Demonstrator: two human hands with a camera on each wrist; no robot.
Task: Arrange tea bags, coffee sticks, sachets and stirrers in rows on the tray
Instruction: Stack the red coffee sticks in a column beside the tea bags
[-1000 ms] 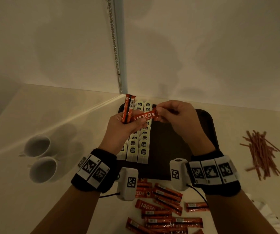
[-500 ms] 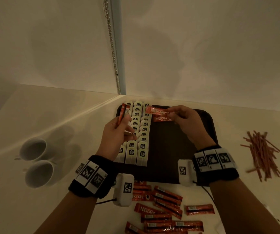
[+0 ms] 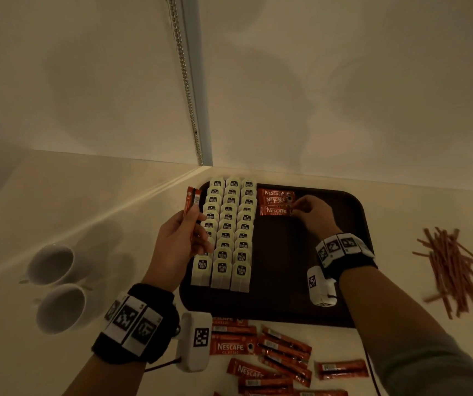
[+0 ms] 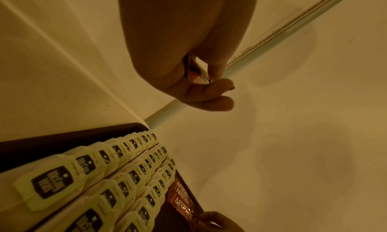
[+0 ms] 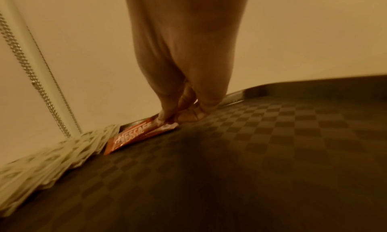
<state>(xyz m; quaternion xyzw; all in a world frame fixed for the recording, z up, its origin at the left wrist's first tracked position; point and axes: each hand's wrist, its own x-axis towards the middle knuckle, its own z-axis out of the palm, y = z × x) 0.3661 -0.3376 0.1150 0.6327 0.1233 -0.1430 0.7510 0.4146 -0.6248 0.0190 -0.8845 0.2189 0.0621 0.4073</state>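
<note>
A dark tray point(image 3: 352, 212) lies by the wall. Three columns of white tea bags point(image 3: 231, 232) fill its left side. Three red coffee sticks point(image 3: 275, 201) lie stacked in a row at the tray's far end, right of the tea bags. My right hand point(image 3: 298, 208) pinches the right end of the nearest stick point(image 5: 142, 134), which lies flat on the tray point(image 5: 272, 136). My left hand point(image 3: 192, 221) hovers over the tray's left edge and grips upright coffee sticks point(image 3: 192, 200), seen between the fingers in the left wrist view as held sticks point(image 4: 195, 73).
Loose coffee sticks point(image 3: 272, 355) lie on the counter in front of the tray. A pile of brown stirrers point(image 3: 452, 267) sits to the right. Two white cups point(image 3: 55, 284) stand at the left. The wall and a beaded cord point(image 3: 186, 81) are close behind the tray.
My right hand took a stick from the left hand's bundle, carried it down and laid it as the third in the row. The left hand moved left and lower with its remaining sticks.
</note>
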